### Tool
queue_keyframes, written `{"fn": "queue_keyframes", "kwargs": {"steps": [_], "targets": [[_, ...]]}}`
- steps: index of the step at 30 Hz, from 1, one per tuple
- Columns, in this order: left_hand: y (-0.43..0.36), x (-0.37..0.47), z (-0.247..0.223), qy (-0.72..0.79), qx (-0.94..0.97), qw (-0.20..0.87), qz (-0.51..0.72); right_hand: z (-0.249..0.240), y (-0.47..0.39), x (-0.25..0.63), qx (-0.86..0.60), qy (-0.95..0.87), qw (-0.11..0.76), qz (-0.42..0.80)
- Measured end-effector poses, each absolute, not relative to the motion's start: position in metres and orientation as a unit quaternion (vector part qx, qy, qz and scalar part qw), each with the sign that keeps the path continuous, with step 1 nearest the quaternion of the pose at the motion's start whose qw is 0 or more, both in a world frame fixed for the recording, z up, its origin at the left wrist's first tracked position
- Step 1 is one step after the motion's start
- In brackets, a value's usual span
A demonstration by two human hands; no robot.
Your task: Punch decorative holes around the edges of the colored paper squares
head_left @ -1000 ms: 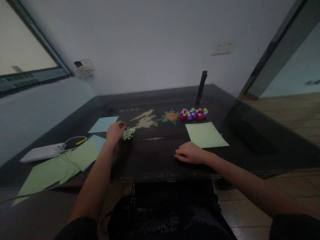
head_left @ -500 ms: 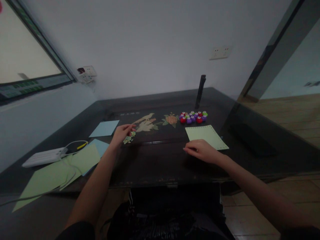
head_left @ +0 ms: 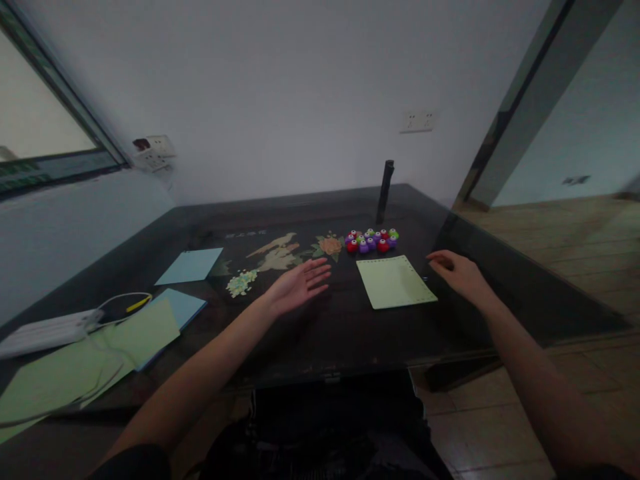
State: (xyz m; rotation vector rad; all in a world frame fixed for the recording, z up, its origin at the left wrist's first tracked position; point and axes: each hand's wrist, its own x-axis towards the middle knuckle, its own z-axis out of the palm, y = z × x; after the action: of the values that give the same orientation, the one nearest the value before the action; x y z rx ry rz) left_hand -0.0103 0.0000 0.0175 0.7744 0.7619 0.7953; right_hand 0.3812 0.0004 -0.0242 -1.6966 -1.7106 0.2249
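My left hand [head_left: 300,285] is above the middle of the dark table, palm turned up and fingers spread, with nothing in it. To its right, a pale green sheet of paper [head_left: 397,283] with punched holes along its edges lies flat. My right hand [head_left: 457,275] is just beyond the sheet's right edge, its fingers loosely curved and a gap showing inside them. I see nothing held there, though part of the palm is hidden. Behind the sheet sits a cluster of small red, purple and green toys [head_left: 370,241] with eye-like white tops.
A black upright stick [head_left: 385,192] stands behind the toys. At the left lie a light blue sheet [head_left: 190,266], another blue sheet [head_left: 185,305], green sheets [head_left: 145,330] and a white power strip [head_left: 47,333] with a cable. Painted birds and flowers decorate the table [head_left: 300,347].
My left hand has moved right from the painted flowers and turned palm up, fingers opening. My right hand has moved right, off the green sheet's front edge. The view has shifted slightly right.
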Motion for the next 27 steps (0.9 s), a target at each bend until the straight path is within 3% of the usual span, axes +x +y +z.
{"fn": "queue_keyframes", "kwargs": {"steps": [6,14,27], "targets": [[0.001,0.044,0.010,0.375,0.345,0.798,0.323,-0.034,0.004,0.381,-0.634,-0.610,0.390,0.272],[0.004,0.079,-0.003,0.358,0.313,0.818,0.324,-0.017,-0.006,0.368,-0.620,-0.522,0.405,0.423],[0.007,0.045,-0.003,0.381,0.323,0.799,0.336,-0.006,-0.010,0.342,-0.562,-0.533,0.375,0.510]]}}
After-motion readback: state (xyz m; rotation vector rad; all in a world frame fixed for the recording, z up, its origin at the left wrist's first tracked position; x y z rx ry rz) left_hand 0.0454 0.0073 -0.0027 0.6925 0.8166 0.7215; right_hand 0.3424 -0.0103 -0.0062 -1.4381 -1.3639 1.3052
